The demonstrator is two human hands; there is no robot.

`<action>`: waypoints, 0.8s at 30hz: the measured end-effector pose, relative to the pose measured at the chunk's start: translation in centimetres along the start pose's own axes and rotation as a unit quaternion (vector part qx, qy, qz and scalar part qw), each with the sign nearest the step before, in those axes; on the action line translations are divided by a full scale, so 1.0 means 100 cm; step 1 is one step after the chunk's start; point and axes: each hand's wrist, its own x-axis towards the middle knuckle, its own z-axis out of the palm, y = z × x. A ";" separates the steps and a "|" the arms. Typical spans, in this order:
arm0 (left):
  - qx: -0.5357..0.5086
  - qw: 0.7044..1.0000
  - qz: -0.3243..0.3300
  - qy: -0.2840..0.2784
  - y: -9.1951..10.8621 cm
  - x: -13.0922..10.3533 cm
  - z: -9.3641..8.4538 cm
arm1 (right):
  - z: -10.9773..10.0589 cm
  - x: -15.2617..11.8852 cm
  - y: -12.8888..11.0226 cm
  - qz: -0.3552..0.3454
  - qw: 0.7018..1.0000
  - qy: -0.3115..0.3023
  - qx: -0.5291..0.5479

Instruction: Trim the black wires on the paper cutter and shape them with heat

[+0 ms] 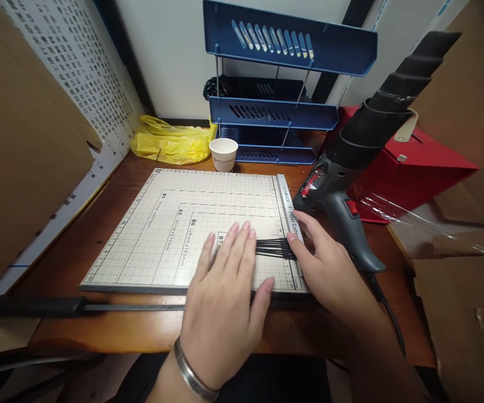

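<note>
My left hand [225, 296] lies flat, fingers stretched out, on the board of a paper cutter [141, 240] marked with grid lines and paper sizes. Under its fingers runs a row of thin black strands [272, 248], side by side, reaching right to the metal edge strip [288, 204]; their left part is hidden. My right hand [326, 263] is at that strip, thumb against the strands' right end and index finger along the strip's far side. Its other fingers are hidden. The cutter's blade arm with a black handle [32, 307] lies lowered along the near side.
A heat gun [343, 190] with a black stepped nozzle stands right of the cutter, before a red box [427, 168]. Behind are a paper cup [224, 155], a yellow plastic bag [175, 140] and a blue tiered rack [275, 112]. Cardboard [27, 140] walls the left side.
</note>
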 end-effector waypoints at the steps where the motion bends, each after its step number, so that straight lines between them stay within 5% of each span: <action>1: 0.005 1.000 -0.014 0.006 -0.003 -0.002 -0.001 | 0.000 -0.001 -0.001 0.004 1.000 0.000 -0.005; 7: 0.006 0.999 -0.035 0.011 -0.013 -0.006 0.001 | 0.003 -0.001 -0.001 0.012 1.000 0.003 -0.019; 20: -0.010 0.999 0.027 -0.015 0.004 0.007 0.010 | 0.003 0.007 -0.008 -0.070 0.997 -0.004 -0.025; 24: -0.008 0.999 0.026 -0.018 0.003 0.009 0.010 | 0.001 0.006 -0.004 -0.085 0.992 0.091 0.021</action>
